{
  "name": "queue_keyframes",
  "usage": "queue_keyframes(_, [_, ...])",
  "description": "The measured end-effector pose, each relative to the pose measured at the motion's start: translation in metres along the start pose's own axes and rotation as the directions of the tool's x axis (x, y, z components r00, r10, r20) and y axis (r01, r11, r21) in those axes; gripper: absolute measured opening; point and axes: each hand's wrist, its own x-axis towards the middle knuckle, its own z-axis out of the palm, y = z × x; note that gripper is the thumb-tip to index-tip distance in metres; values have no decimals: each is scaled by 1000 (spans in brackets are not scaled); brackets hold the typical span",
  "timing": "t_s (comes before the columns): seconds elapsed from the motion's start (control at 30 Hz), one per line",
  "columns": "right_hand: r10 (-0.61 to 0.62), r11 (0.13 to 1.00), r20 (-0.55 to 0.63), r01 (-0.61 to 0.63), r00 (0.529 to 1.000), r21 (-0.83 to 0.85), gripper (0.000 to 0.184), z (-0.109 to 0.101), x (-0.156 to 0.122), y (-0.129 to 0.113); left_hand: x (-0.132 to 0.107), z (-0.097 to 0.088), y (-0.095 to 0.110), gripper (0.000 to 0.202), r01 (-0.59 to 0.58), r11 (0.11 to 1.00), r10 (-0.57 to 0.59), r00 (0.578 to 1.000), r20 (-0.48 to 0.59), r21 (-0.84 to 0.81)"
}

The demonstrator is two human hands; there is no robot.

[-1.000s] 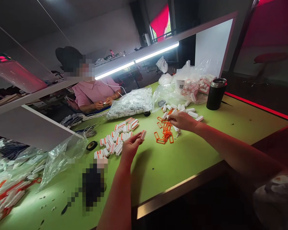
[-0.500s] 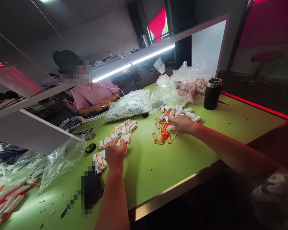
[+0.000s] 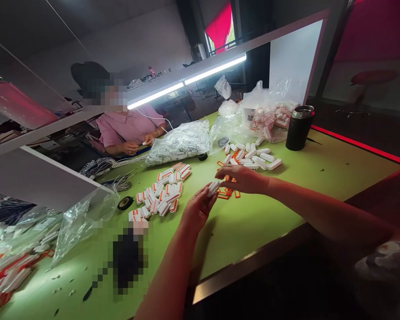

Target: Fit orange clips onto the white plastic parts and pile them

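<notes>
Over the green table (image 3: 270,209) my left hand (image 3: 197,209) and my right hand (image 3: 242,178) meet around a small white plastic piece (image 3: 214,186). Both hands pinch it between their fingertips. Just under my right hand lies a heap of orange rectangular clips (image 3: 229,190). Behind it lie several plain white pieces (image 3: 256,159). To the left of my left hand is a pile of white pieces with orange clips fitted (image 3: 163,191).
A black tumbler (image 3: 298,128) stands at the back right beside clear bags of parts (image 3: 270,118). Another bag of white pieces (image 3: 182,143) lies mid-table. A roll of black tape (image 3: 125,203) and an empty bag (image 3: 83,220) lie left. A person in pink (image 3: 128,129) works opposite.
My left hand has left the pile of clipped pieces and come right to meet my right hand. My right hand has lifted off the orange clips with a white piece.
</notes>
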Motion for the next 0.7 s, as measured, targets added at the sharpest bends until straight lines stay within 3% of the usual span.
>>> queue_keyframes(0.1, [112, 980, 173, -80, 979, -185, 16, -6, 0, 5, 2, -2, 8, 34, 2, 997, -10, 996, -85, -84])
queue_keyframes(0.23, [300, 903, 451, -98, 841, -418, 21, -8, -2, -4, 4, -4, 11, 40, 22, 989, -38, 993, -111, -147])
queue_keyframes(0.33, [383, 856, 526, -76, 760, -512, 24, -4, -4, -15, 4, -4, 9, 42, 47, 988, -61, 994, -88, -145])
queue_keyframes(0.4, [394, 845, 542, -61, 743, -531, 27, -2, -4, -19, 3, -4, 8, 43, 63, 989, -73, 995, -68, -135])
queue_keyframes(0.53, [280, 927, 563, -68, 778, -368, 20, -13, -3, -13, 2, -3, 8, 43, 71, 992, -79, 995, -65, -107])
queue_keyframes(0.6, [179, 974, 517, -75, 837, -215, 15, -22, -2, -8, 3, -3, 8, 42, 69, 994, -74, 995, -69, -82])
queue_keyframes(0.7, [64, 997, 351, -47, 934, -56, 12, -33, -1, -6, 3, -4, 6, 40, 73, 997, -74, 996, -52, -24])
